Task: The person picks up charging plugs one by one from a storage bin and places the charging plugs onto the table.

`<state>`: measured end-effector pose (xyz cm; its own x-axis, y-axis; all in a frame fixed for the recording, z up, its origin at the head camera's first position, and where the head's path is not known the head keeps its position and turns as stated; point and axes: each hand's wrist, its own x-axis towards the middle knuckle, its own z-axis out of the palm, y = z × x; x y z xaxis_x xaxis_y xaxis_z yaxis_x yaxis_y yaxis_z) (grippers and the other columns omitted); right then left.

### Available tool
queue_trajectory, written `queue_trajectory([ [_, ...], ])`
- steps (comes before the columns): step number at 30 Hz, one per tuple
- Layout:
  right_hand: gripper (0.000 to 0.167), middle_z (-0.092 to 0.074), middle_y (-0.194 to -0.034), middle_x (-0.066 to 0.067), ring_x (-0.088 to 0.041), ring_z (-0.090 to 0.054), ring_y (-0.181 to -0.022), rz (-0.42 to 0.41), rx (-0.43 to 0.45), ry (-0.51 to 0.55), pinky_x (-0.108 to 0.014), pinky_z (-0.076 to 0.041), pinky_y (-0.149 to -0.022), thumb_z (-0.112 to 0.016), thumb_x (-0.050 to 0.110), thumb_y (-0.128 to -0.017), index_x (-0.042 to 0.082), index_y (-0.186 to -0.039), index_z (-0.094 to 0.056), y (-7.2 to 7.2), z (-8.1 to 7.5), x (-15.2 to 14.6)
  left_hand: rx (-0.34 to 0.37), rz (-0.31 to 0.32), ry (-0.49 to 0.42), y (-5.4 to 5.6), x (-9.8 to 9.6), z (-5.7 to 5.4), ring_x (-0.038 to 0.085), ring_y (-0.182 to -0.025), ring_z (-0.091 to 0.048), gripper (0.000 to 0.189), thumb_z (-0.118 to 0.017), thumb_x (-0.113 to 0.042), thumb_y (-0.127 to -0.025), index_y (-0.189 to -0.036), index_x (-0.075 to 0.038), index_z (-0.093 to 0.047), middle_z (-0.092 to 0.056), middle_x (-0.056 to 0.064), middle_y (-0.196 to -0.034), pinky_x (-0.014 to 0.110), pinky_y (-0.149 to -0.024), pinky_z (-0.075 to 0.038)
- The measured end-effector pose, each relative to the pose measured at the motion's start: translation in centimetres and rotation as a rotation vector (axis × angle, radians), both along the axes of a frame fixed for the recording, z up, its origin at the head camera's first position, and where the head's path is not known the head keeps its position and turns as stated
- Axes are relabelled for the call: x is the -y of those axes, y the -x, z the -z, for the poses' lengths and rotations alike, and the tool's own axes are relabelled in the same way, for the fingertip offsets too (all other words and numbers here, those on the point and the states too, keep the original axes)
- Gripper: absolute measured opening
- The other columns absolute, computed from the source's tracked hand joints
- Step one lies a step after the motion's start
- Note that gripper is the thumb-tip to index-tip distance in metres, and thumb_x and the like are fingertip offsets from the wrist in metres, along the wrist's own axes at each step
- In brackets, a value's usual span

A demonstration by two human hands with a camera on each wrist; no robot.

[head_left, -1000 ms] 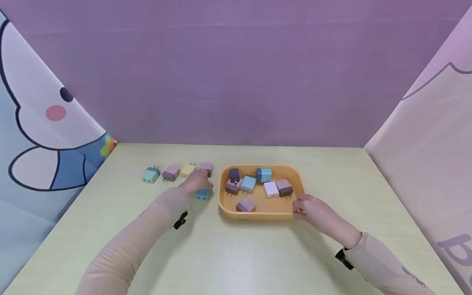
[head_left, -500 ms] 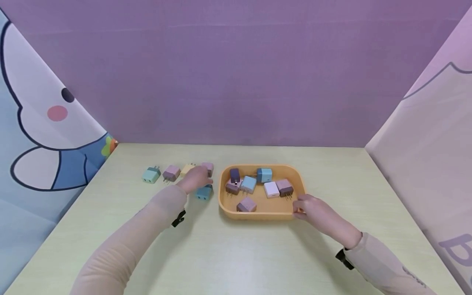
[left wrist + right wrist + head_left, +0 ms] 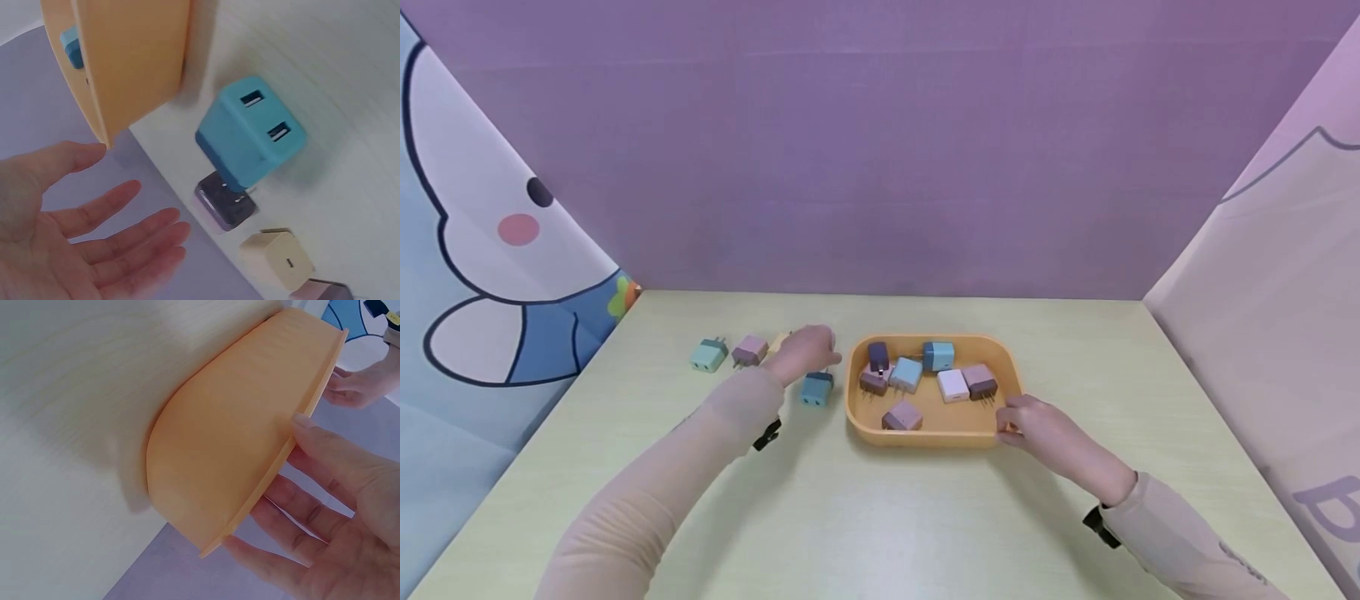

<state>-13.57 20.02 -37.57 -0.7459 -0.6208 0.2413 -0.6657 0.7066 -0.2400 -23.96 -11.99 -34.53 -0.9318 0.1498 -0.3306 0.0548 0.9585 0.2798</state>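
My left hand (image 3: 805, 352) reaches over the row of small chargers left of the orange tray (image 3: 943, 419). Its fingers, loosely extended, hold nothing in the left wrist view. Just below it in the head view sits a teal charger (image 3: 816, 390), its two USB ports showing in the left wrist view. A mauve charger with a dark end (image 3: 226, 201) lies beyond the teal one; in the head view my hand covers it. At the tray's near right corner my right hand (image 3: 1041, 429) pinches the rim, thumb outside and fingers inside.
Several chargers lie inside the tray, among them a white one (image 3: 953, 386) and a light blue one (image 3: 906, 375). On the table's left stand a mint charger (image 3: 708, 356), a mauve-and-dark charger (image 3: 750, 351) and a partly covered yellow charger (image 3: 778, 342). A purple backdrop (image 3: 880, 167) rises behind.
My left hand has shifted away from the teal charger, up and slightly right, now covering the mauve charger behind it. The teal charger is fully uncovered. My right hand and the tray stay put.
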Motion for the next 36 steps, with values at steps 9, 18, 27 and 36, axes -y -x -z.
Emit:
queue_trajectory([
  [9,0.012,-0.048,-0.069,0.006,-0.006,-0.043,-0.061,0.050,0.062,-0.056,-0.020,-0.040,-0.053,-0.071,0.008,-0.071,0.013,-0.069,-0.060,-0.2,-0.5,0.3,-0.020,0.027,0.048,-0.1,-1.2,-1.3,0.019,-0.072,-0.055,0.026,-0.056,-0.023,-0.086,-0.099,-0.001,-0.056,-0.059,0.009,-0.087,0.028,-0.061,-0.046],
  [18,0.012,-0.049,-0.069,0.006,-0.005,-0.044,-0.061,0.056,0.065,-0.065,-0.020,-0.040,-0.053,-0.071,0.009,-0.071,0.014,-0.069,-0.060,-0.1,-0.4,0.2,-0.036,0.053,0.065,0.1,-2.5,-2.0,0.018,-0.072,-0.055,0.025,-0.059,-0.025,-0.085,-0.097,-0.003,-0.057,-0.058,0.007,-0.084,0.027,-0.062,-0.046],
  [27,0.014,-0.047,-0.067,0.005,-0.005,-0.042,-0.060,0.008,0.013,-0.003,-0.020,-0.039,-0.051,-0.071,0.009,-0.070,0.012,-0.067,-0.058,0.1,0.2,-0.1,-0.054,0.089,0.069,0.1,-3.7,-2.8,0.019,-0.074,-0.054,0.023,-0.060,-0.021,-0.084,-0.099,-0.003,-0.056,-0.058,0.007,-0.087,0.028,-0.066,-0.047],
  [36,0.012,-0.047,-0.069,0.006,-0.006,-0.042,-0.061,0.064,0.082,-0.069,-0.020,-0.040,-0.053,-0.071,0.009,-0.071,0.013,-0.069,-0.059,-0.1,-0.5,0.3,-0.080,0.149,0.068,-0.4,-5.1,-3.4,0.017,-0.070,-0.050,0.017,-0.062,-0.020,-0.083,-0.089,-0.006,-0.055,-0.056,0.005,-0.080,0.027,-0.061,-0.042],
])
